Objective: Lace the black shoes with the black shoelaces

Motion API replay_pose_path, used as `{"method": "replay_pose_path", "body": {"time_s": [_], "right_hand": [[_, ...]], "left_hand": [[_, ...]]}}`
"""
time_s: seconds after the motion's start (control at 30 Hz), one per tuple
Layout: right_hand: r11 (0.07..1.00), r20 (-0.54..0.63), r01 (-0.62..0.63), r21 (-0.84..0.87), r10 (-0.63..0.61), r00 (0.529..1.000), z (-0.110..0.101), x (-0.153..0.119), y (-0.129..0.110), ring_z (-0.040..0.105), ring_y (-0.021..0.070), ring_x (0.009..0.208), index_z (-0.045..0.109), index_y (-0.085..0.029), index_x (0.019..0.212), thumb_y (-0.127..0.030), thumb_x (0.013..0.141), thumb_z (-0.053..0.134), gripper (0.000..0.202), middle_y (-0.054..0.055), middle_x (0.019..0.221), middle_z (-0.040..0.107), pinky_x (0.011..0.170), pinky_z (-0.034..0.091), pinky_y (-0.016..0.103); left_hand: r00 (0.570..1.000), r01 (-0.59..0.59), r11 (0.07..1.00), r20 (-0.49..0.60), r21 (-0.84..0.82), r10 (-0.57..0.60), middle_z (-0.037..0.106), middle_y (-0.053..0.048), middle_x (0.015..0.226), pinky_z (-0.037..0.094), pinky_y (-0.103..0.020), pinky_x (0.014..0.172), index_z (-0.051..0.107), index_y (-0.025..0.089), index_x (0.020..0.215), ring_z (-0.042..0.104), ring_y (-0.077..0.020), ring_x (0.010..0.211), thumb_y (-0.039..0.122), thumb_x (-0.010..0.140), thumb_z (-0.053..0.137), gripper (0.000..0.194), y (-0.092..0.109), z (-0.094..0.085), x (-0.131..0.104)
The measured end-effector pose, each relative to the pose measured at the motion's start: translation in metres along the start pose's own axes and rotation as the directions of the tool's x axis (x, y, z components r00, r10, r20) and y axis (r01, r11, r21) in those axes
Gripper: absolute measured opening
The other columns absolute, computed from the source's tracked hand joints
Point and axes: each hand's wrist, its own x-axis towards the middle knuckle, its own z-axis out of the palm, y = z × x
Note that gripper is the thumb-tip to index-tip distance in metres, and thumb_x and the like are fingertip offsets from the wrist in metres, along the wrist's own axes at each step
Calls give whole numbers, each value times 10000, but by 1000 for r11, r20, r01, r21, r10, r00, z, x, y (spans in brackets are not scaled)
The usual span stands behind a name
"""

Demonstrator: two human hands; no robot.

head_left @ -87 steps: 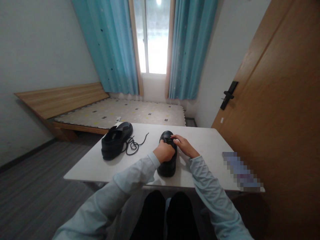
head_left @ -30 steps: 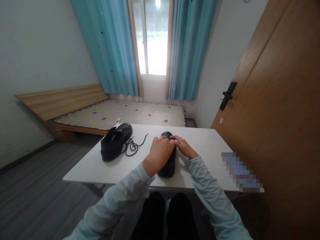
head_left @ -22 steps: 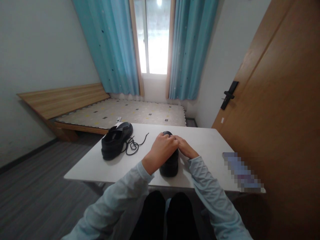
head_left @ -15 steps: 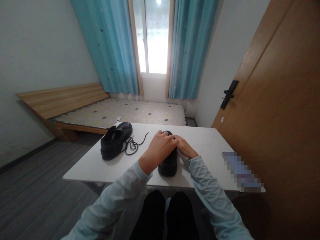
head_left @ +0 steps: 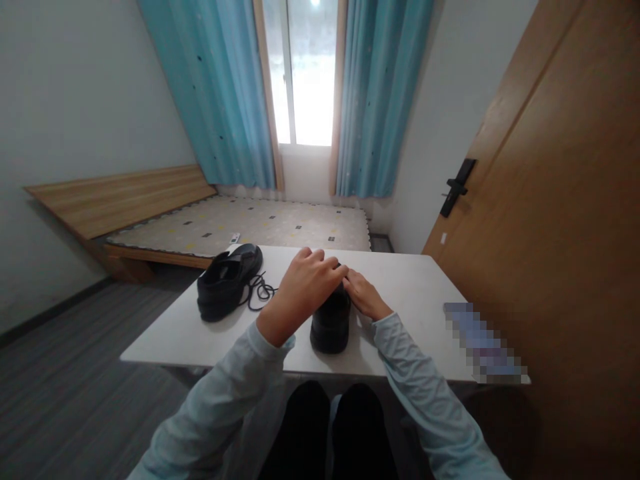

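Observation:
A black shoe (head_left: 330, 327) stands on the white table (head_left: 405, 287), its heel towards me. Across its front part lies my left hand (head_left: 307, 280), fingers bent and closed, knuckles up. My right hand (head_left: 366, 293) is at the shoe's right side, its fingers closed and their tips close to my left hand. Whatever the fingers pinch is hidden, and so are the shoe's toe and upper. To the left, a second black shoe (head_left: 227, 283) sits at an angle with its loose black lace (head_left: 261, 291) trailing on the table.
A blurred, bluish flat item (head_left: 483, 340) lies at the table's right edge. Behind the table is a bed (head_left: 270, 220) with a patterned mattress, a small white object (head_left: 235, 238) on its near edge. A wooden door (head_left: 560, 220) stands on the right.
My left hand has shifted left and slightly up over the shoe, uncovering more of the shoe's opening. It now hides the end of the other shoe's lace. My right hand has moved slightly.

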Motion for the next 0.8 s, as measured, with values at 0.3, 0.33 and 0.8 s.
{"method": "replay_pose_path", "body": {"time_s": [0.3,0.33,0.8], "right_hand": [[999,25,-25,-37,26,999,-2,-1,-2,523,227,1092,534,-203,1146,-414,948,345,345,94,1146,595,963,389,381],[999,28,-25,-39,26,999,-3,-1,-2,523,230,1094,535,-198,1146,-412,947,348,347,99,1151,593,964,388,385],[999,37,-19,-49,21,999,-6,-2,-4,529,227,1120,525,-172,1159,-384,945,361,343,115,1170,593,981,388,376]], "left_hand": [[975,175,984,-145,37,-168,668,-35,862,385,-310,770,654,233,949,578,-195,883,214,922,449,207,-33,-29,-4],[964,214,976,-169,37,-205,668,-31,872,388,-305,778,657,232,956,580,-191,898,221,930,436,224,-41,-33,-3],[655,710,699,-440,83,-614,627,-66,1008,436,-338,745,578,170,1158,544,-213,905,386,989,220,451,-111,-23,-10]]}}
